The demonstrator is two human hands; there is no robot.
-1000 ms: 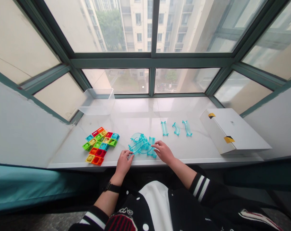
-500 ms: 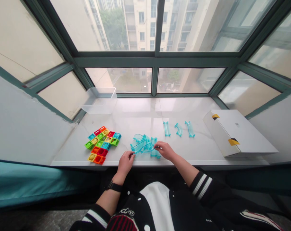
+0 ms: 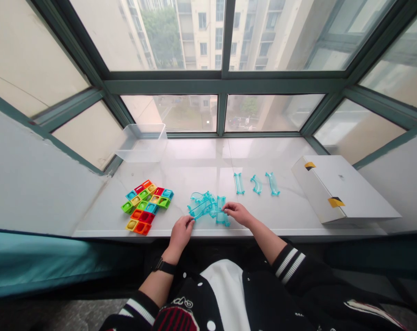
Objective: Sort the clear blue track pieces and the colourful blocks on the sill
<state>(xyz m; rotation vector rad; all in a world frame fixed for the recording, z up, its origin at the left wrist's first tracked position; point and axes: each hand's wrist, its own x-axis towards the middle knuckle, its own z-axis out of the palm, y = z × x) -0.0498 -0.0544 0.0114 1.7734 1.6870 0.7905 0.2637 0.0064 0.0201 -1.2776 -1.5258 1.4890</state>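
Note:
A loose pile of clear blue plastic track pieces (image 3: 205,204) lies near the front edge of the white sill. My left hand (image 3: 181,230) pinches the near-left end of one curved track piece at the pile's front. On the pile's right side, my right hand (image 3: 238,214) has thumb and fingertips drawn together against the pieces; what sits between them is too small to make out. Beyond the pile, a straight track piece (image 3: 239,184), a short curved one (image 3: 256,185) and a longer curved one (image 3: 272,184) lie apart in a row.
Coloured plastic blocks (image 3: 148,207) with round and slotted openings form a cluster at the left. A clear plastic bin (image 3: 142,149) stands behind them by the window. At the right is a white box (image 3: 346,188) with yellow-black tape. The sill's front edge (image 3: 280,233) runs before me.
The long curved piece that stretched between both hands now sits lower against the pile. My right hand has shifted slightly to the right; my left hand stays nearly in place.

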